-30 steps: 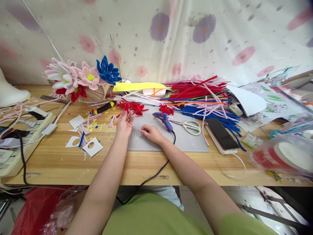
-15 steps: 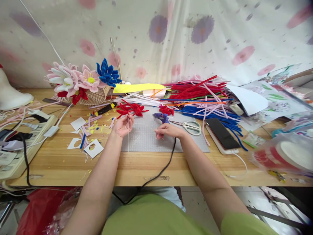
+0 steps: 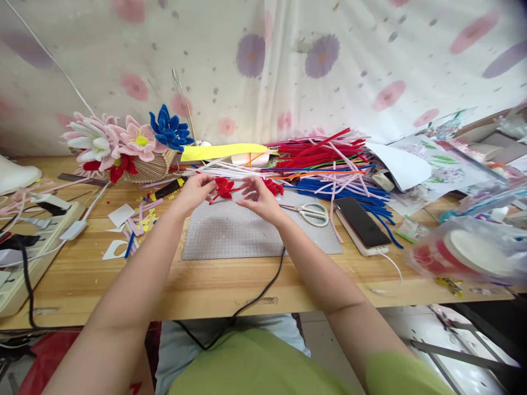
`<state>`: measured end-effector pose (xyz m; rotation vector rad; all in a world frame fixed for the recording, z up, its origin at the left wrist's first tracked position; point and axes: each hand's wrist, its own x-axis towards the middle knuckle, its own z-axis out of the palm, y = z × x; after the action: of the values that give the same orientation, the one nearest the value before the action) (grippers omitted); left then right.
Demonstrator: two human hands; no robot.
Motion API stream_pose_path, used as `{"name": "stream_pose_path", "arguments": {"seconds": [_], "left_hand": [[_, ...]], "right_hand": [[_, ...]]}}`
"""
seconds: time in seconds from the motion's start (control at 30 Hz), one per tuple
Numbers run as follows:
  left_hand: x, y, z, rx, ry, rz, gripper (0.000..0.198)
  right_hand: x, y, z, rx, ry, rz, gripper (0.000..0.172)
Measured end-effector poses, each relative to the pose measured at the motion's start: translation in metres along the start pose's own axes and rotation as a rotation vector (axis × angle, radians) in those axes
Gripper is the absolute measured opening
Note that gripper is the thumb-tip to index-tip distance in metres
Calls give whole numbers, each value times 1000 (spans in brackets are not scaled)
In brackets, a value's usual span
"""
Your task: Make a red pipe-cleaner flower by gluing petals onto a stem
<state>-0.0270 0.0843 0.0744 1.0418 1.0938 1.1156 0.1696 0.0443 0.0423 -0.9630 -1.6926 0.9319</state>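
My left hand (image 3: 196, 192) is at the back left of the grey cutting mat (image 3: 230, 236). Its fingers pinch the edge of a red fuzzy pipe-cleaner petal piece (image 3: 224, 188). Just right of that piece my right hand (image 3: 259, 200) hovers, its thumb and fingers apart and nothing visible between them. A second red fuzzy piece (image 3: 273, 187) lies behind the right hand. The glue gun is hidden behind that hand; its black cord (image 3: 267, 286) runs off the table's front edge. Scissors (image 3: 310, 214) with pale handles lie right of my right wrist.
Bundles of red, blue and pink pipe cleaners (image 3: 321, 153) lie at the back. Fuzzy flowers (image 3: 123, 142) stand at the back left, near a power strip (image 3: 49, 241) and paper scraps (image 3: 121, 215). On the right are a phone (image 3: 362, 222) and a bagged tub (image 3: 465, 252).
The thin white strand in my left hand no longer shows. Both hands have moved in toward the red piece, and my right hand has risen and spread its fingers. The view has shifted slightly.
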Motion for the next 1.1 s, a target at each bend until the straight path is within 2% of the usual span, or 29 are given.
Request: {"name": "stream_pose_path", "arguments": {"seconds": [0.07,0.2,0.27,0.33,0.43,0.53,0.7,0.93,1.1], "left_hand": [[-1,-4,3,91,47,65,11],[-7,-17,1,241,51,189,12],[-10,-22,-3,299,28,221,14],[-12,-25,-6,340,30,267,14],[-14,-25,-9,358,72,346,13],[-16,-24,-11,357,103,367,13],[-19,-23,-14,448,111,419,14],[-20,-25,-20,812,86,497,15],[-19,-29,-22,797,99,554,15]], "right_hand": [[15,-5,13,-77,78,-108,60],[26,-7,28,-134,32,-128,45],[23,-4,31,-111,24,-107,41],[19,-2,32,-102,16,-128,46],[10,-2,34,-144,27,-196,54],[5,-2,36,-192,52,-229,50],[5,0,37,-184,44,-220,39],[10,5,33,-6,6,-152,37],[20,6,26,191,-2,-57,43]]}}
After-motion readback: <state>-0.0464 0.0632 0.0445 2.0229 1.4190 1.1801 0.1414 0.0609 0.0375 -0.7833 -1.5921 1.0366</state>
